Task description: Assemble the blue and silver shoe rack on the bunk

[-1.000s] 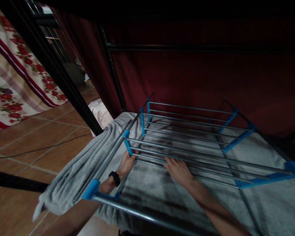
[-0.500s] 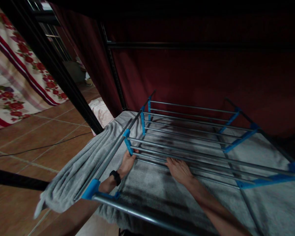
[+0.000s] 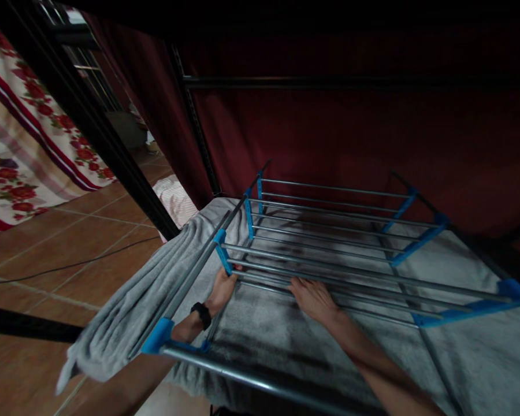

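A rack of grey metal tubes (image 3: pixel 351 267) with blue plastic brackets (image 3: pixel 222 252) lies on a grey blanket (image 3: pixel 264 323). My left hand (image 3: pixel 223 286), a dark band on its wrist, reaches under the left side tube. Its fingers are closed at the lower end of a blue bracket, where the tubes meet it. My right hand (image 3: pixel 312 297) is closed over the lower tubes near the middle, its fingertips partly hidden behind them. A thick tube (image 3: pixel 242 377) crosses in front of both forearms' reach, nearest to me.
Black metal posts (image 3: pixel 82 115) frame the surface, with a dark red curtain (image 3: pixel 329 133) behind. The blanket hangs in folds over the left edge. Farther left are a tiled floor (image 3: pixel 91 231), a thin cable (image 3: pixel 69 266) and a floral cloth (image 3: pixel 30 138).
The view has shifted slightly, so the rack and surroundings sit a little farther left. Both hands keep their places on the rack.
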`<state>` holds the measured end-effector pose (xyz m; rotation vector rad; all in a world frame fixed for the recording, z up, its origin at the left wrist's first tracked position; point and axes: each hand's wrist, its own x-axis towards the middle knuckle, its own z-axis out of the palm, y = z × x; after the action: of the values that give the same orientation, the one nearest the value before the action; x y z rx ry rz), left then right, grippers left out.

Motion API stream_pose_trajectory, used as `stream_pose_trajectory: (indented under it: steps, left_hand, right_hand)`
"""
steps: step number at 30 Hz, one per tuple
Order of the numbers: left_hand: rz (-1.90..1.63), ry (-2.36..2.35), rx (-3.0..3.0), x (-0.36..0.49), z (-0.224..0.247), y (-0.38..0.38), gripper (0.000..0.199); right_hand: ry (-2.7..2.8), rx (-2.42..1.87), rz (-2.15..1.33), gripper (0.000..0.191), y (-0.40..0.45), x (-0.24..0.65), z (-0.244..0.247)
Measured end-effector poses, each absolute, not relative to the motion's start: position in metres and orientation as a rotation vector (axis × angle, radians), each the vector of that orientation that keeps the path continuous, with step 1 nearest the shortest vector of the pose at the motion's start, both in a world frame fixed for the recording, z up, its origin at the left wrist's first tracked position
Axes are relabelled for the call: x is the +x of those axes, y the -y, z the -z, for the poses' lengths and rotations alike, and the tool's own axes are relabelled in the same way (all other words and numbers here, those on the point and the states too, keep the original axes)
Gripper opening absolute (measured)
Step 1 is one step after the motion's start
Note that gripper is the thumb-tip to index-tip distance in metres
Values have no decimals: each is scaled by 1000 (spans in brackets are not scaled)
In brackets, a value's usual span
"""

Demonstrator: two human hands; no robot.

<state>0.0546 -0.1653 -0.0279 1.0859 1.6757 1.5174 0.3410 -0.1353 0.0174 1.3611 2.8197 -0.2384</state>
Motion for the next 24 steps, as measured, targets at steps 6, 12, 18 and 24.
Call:
stream_pose_trajectory:
  steps: [6, 12, 18, 24]
  left_hand:
    - [-1466, -1735, 1100, 42, 35, 162, 45]
    - [-1392, -1792, 1174, 36, 34, 156, 49]
    - [-1386, -1829, 1090, 37, 32, 153, 48]
    - [-1381, -1828, 1125, 36, 35, 153, 42]
  right_hand:
    - [-2896, 1448, 160, 42, 146, 349, -18]
    - [-2817, 1556, 94, 31, 145, 370, -17]
    - [-2827, 1464, 72, 25, 136, 374, -14]
    - [-2841, 1416, 105, 28, 132, 376, -19]
